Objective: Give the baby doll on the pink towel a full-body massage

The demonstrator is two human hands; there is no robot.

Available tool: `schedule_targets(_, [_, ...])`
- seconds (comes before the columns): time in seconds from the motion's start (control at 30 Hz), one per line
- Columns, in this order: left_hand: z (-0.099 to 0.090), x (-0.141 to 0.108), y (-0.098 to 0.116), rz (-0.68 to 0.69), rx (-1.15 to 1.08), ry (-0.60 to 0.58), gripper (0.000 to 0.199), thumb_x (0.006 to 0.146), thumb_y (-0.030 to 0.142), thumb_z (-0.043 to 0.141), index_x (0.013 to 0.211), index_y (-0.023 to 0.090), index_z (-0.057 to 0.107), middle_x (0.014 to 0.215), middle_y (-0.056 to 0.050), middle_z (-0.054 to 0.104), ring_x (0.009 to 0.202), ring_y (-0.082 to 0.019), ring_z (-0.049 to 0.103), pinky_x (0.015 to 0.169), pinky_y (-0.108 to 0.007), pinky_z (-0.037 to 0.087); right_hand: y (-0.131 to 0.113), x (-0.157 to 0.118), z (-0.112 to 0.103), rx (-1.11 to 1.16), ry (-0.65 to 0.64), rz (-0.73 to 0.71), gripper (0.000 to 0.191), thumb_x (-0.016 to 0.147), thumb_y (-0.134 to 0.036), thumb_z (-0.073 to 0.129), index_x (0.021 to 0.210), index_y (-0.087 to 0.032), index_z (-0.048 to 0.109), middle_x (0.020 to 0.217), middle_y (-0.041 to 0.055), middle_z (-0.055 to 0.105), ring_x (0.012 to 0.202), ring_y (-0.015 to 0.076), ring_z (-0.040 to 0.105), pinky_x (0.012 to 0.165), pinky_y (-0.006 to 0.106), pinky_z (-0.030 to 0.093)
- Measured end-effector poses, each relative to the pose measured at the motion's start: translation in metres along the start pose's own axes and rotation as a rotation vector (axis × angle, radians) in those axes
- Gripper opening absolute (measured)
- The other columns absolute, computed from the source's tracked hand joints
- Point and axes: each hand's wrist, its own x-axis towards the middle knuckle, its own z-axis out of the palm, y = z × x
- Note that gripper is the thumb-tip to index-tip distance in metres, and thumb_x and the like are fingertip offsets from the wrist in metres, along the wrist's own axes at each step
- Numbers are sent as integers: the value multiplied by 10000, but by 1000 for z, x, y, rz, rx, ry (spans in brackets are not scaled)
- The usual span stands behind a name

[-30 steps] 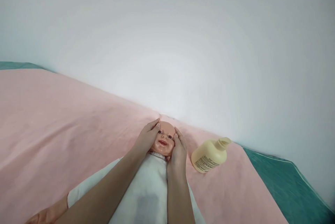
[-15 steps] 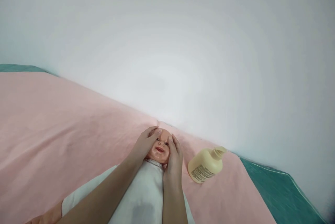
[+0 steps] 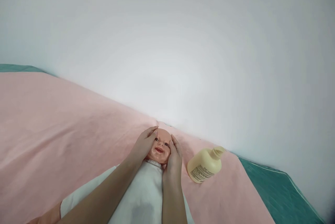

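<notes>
A baby doll [image 3: 150, 190] in a white top lies on its back on a pink sheet, its smiling head [image 3: 162, 152] pointing away from me. My left hand [image 3: 143, 143] cups one side of the head, fingers bent round it and thumb near the brow. On the opposite side, my right hand [image 3: 175, 156] holds the cheek and temple, its thumb beside the eye. Both palms touch the head, and some fingertips are hidden behind it. To the right of my right hand stands a pale yellow pump bottle [image 3: 204, 164] with printed text, touched by neither hand.
The pink sheet [image 3: 65, 119] is lightly creased and covers most of the surface. Green cloth [image 3: 282, 189] shows past its right edge and at the far left. A plain white wall [image 3: 167, 49] rises directly behind the doll's head.
Both thumbs have slid outward from the doll's forehead toward its temples, baring more of the brow. The hands stay on the head; the doll and bottle have not visibly been moved.
</notes>
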Motion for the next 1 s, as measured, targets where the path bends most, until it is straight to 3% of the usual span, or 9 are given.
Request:
schedule_targets(0.2, [-2,7,-11,45,-78,25,379,786,298,527,1109,151,657,1236,-106,629,1161,-247,567,1023,-356,408,-1,0,1,105,10,28,507,605,-300,649,1103,-207,671,1226,60,631,1080,248,612,846,343,533])
schedule_targets(0.5, [1,2,-7,61,-60,-8,443,802,491,543,1062,150,652,1145,-115,665,1063,-279,614,928,-370,466,-4,-3,4,96,3,-4,474,642,-350,678,1087,-187,672,1214,59,638,1116,239,592,912,334,505])
schedule_targets(0.73, [-1,0,2,-19,29,-41,466,762,319,596,1194,148,560,1184,-135,624,1091,-266,592,950,-371,445,-7,-6,5,-19,-31,-9,592,619,-389,765,1161,-192,629,1194,78,641,1069,258,614,848,330,533])
schedule_targets(1.0, [0,4,-7,16,-11,-30,424,792,362,551,1159,153,581,1093,-113,641,1035,-258,601,946,-389,443,-1,0,0,-36,-9,-35,518,640,-357,688,1135,-209,646,1208,64,631,1091,247,600,858,325,522])
